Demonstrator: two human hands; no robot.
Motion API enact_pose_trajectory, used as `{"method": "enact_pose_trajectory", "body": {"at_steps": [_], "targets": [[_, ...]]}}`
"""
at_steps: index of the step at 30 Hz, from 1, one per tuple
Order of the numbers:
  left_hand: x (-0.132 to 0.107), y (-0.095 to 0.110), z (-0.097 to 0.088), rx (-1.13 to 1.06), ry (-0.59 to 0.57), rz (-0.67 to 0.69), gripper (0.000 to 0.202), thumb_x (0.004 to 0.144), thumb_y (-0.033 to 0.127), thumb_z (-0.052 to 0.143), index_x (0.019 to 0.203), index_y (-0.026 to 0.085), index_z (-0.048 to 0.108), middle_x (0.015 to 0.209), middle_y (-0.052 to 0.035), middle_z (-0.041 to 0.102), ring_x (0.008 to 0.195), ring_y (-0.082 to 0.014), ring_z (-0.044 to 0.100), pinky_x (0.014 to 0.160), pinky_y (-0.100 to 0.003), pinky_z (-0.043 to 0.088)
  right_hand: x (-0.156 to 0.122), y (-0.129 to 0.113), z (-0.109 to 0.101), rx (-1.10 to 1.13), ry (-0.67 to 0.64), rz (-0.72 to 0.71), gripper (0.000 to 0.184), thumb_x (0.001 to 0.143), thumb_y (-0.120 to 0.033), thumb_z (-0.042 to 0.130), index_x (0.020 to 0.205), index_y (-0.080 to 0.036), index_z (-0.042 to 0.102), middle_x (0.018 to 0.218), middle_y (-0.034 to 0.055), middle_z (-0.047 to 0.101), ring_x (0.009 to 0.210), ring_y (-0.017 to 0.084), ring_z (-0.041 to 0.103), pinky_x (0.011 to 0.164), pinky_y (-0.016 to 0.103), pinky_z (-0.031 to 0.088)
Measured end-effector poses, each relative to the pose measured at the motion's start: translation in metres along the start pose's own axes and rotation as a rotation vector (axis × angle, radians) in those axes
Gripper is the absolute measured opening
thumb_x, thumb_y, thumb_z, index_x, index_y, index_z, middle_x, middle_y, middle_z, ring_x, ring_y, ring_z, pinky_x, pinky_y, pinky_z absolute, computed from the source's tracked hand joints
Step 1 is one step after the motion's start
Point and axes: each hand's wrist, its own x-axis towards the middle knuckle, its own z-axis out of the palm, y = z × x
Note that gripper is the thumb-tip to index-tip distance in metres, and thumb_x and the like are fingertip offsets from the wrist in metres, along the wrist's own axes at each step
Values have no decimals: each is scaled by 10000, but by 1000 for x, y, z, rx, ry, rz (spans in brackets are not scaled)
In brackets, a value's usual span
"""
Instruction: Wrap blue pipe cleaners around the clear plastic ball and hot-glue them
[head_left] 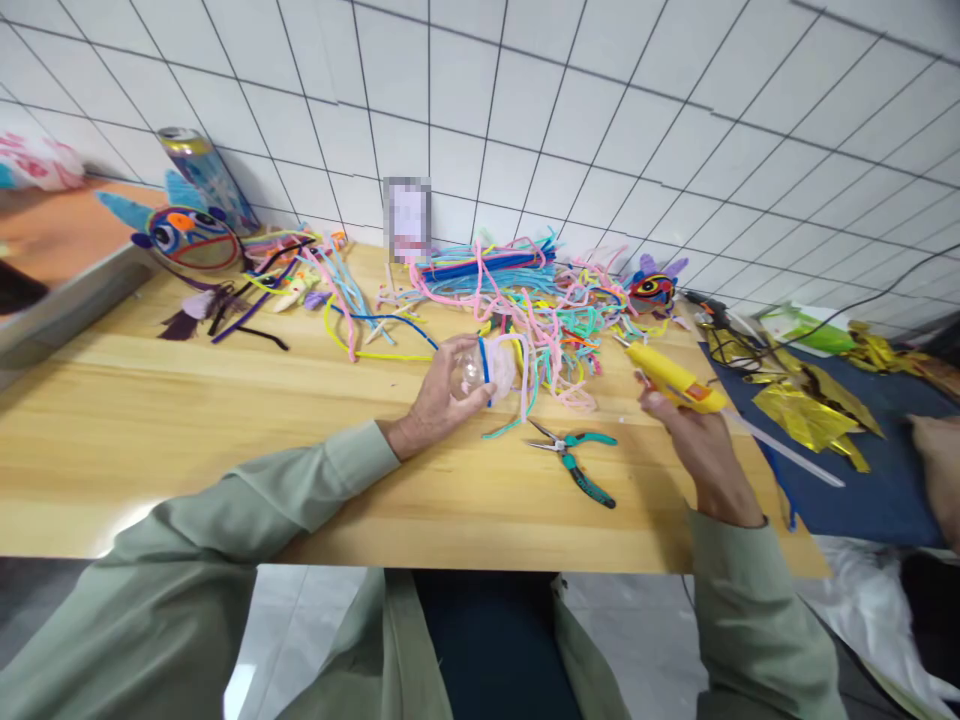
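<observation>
My left hand [429, 402] is closed around a clear, rounded plastic piece [468, 374]. A blue pipe cleaner [486, 370] rings its middle, and pale pink pipe cleaner covers its right side, with loose ends trailing. Well to the right, my right hand [697, 440] grips a yellow hot glue gun [667, 378]. The gun's nozzle points left, apart from the plastic piece, and a long glue stick [795, 452] sticks out of its back. Between the hands, nearer me, lie needle-nose pliers [574, 462] with teal-and-black handles, their jaws spread.
A tangle of coloured pipe cleaners [487, 270] lies along the tiled wall. Fish-like crafts stand at left [201, 242] and right [651, 292]. A can [214, 175] leans behind the left one. Gold foil [806, 412] and another person's hand [939, 465] are at far right.
</observation>
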Motion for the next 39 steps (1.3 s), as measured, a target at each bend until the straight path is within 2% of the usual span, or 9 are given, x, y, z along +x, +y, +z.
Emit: {"method": "enact_pose_trajectory", "body": {"at_steps": [4, 6, 9, 14, 17, 21, 24, 33, 39], "targets": [[1, 3, -1, -94, -23, -57, 642, 1007, 535, 749, 1497, 234, 464, 1564, -175, 556, 1532, -317, 557, 1297, -545, 496, -5, -58, 46, 254, -243, 34, 368, 893, -560, 836, 1122, -273, 848, 1105, 65, 887, 1091, 333, 819, 993, 497, 686], [2, 3, -3, -120, -32, -46, 640, 1015, 550, 742, 1502, 245, 460, 1573, -170, 549, 1538, -315, 552, 1293, -544, 501, -1, -68, 67, 292, -325, 21, 395, 876, -575, 844, 1119, -264, 861, 1112, 61, 891, 1080, 329, 824, 996, 496, 689], [2, 3, -4, -117, -46, -39, 632, 1017, 542, 748, 1504, 259, 461, 1583, -167, 550, 1536, -321, 555, 1282, -549, 513, 3, -65, 83, 307, -376, 35, 413, 876, -596, 834, 1108, -256, 869, 1094, 54, 888, 1049, 322, 823, 994, 507, 692], [1, 7, -6, -103, -96, -66, 621, 1017, 531, 756, 1499, 257, 474, 1561, -163, 565, 1510, -327, 576, 1292, -549, 502, 0, -51, 85, 332, -457, 88, 411, 912, -607, 830, 1134, -264, 868, 1081, 59, 870, 1049, 321, 821, 974, 493, 699], [2, 10, -6, -133, -133, -61, 602, 1025, 512, 754, 1493, 259, 474, 1540, -156, 572, 1498, -320, 586, 1298, -541, 495, -3, -52, 85, 349, -502, 110, 438, 914, -627, 831, 1134, -250, 867, 1048, 65, 864, 984, 312, 819, 882, 455, 709], [1, 13, -6, -156, -170, -80, 587, 1023, 489, 765, 1484, 267, 478, 1509, -143, 591, 1468, -314, 602, 1278, -526, 513, -5, -55, 85, 367, -555, 98, 399, 932, -593, 833, 1150, -262, 872, 1078, 61, 867, 994, 305, 816, 889, 435, 698], [1, 14, -6, -179, -194, -113, 587, 1021, 481, 765, 1482, 261, 475, 1511, -147, 590, 1453, -316, 609, 1259, -521, 533, -6, -57, 86, 371, -561, 111, 395, 943, -588, 823, 1147, -254, 874, 1051, 62, 868, 963, 300, 812, 859, 430, 693], [-2, 8, -5, -240, -207, -110, 593, 1021, 456, 780, 1496, 274, 476, 1502, -128, 588, 1424, -299, 615, 1237, -506, 544, -6, -62, 90, 441, -559, 209, 476, 871, -645, 879, 1148, -258, 866, 1100, 75, 866, 1040, 314, 802, 947, 469, 682], [-2, 8, -5, -254, -217, -100, 590, 1012, 448, 797, 1486, 279, 490, 1490, -122, 597, 1388, -294, 635, 1191, -484, 565, -6, -55, 91, 463, -582, 203, 451, 895, -672, 849, 1114, -278, 869, 1072, 70, 851, 991, 296, 784, 895, 441, 669]]}}
